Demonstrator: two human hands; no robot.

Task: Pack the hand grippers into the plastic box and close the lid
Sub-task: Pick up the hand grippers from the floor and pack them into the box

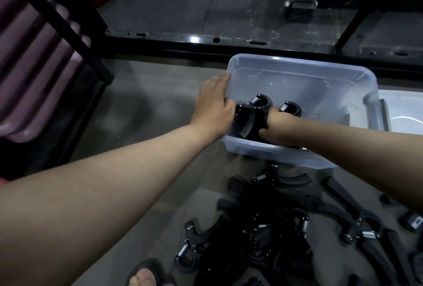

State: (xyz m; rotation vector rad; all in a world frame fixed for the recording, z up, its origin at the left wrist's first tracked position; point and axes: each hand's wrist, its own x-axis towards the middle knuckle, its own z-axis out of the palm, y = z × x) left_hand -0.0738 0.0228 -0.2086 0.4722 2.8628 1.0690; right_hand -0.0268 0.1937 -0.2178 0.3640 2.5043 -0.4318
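Head view: nearest to us, a pile of hand grippers (274,228) lies on the floor; they look stiff and rather heavy, best taken by the handles. Further, our right hand (263,134) is deep inside the plastic box (297,68) among packed grippers (249,116), its fingers hidden. Our left hand (215,102) grips the box's rim.

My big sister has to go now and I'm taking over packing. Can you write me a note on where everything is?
Left hand: holds the plastic box by its left rim.
Right hand: down inside the box among the packed grippers; its fingers are hidden.
Done: a few grippers are in the box.
Left: the pile of grippers on the floor goes in, then the lid, lying right of the box, goes on.
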